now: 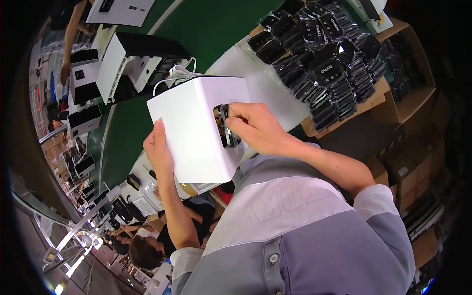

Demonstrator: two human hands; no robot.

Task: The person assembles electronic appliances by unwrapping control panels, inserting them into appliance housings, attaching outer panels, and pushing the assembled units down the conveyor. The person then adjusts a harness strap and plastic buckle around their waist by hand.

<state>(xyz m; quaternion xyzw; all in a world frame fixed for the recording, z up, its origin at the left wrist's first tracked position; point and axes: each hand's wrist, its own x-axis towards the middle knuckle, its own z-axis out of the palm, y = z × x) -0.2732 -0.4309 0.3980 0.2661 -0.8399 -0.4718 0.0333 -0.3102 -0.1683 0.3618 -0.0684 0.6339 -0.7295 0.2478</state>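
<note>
A white box-shaped housing (184,132) is in front of me, tilted, with a dark rectangular opening in its right face. My left hand (159,147) grips the housing's left edge, thumb on the white face. At the opening, my right hand (253,123) has curled fingers round a black part (227,126), which sits partly in the opening. What lies inside the housing is mostly hidden. A white cable (181,73) is bunched behind its top edge.
Many black plastic-wrapped parts (329,69) are piled at the upper right by a cardboard box (415,73). An open white and black housing (115,69) stands on the green surface (206,22). Other people (147,250) are at the lower left.
</note>
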